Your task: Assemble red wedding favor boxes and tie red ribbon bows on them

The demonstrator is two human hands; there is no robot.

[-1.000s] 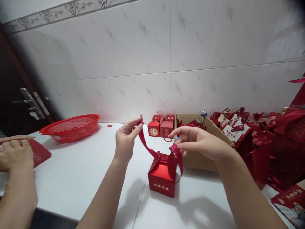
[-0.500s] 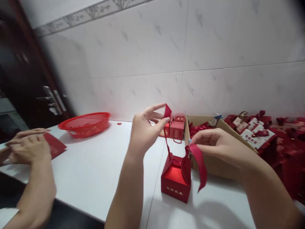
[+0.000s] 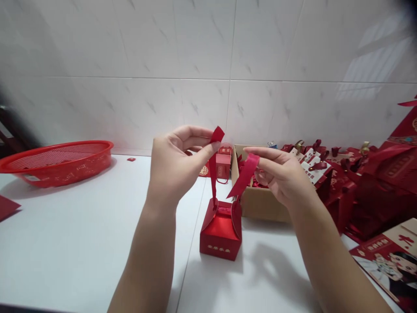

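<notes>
A small red gift box point(image 3: 219, 237) with gold lettering stands upright on the white table, its top flaps folded together. Red ribbon point(image 3: 213, 174) runs through its top and rises in two ends. My left hand point(image 3: 182, 161) pinches one end between thumb and fingers, above and left of the box. Up to the right, my right hand point(image 3: 276, 171) grips the other end, whose tail hangs down toward the box top. Both ribbon ends are held up off the table.
A red plastic basket point(image 3: 65, 163) stands at the left by the tiled wall. Behind the box are small red boxes point(image 3: 223, 165) and a cardboard box point(image 3: 267, 206) of red ribbon. Red gift bags point(image 3: 384, 191) crowd the right, with a printed card box point(image 3: 387, 261) in front.
My view has turned right, so the co-worker's hands have left the picture. My right hand has risen from near the box top, lifting its ribbon end; my left hand keeps its pinch.
</notes>
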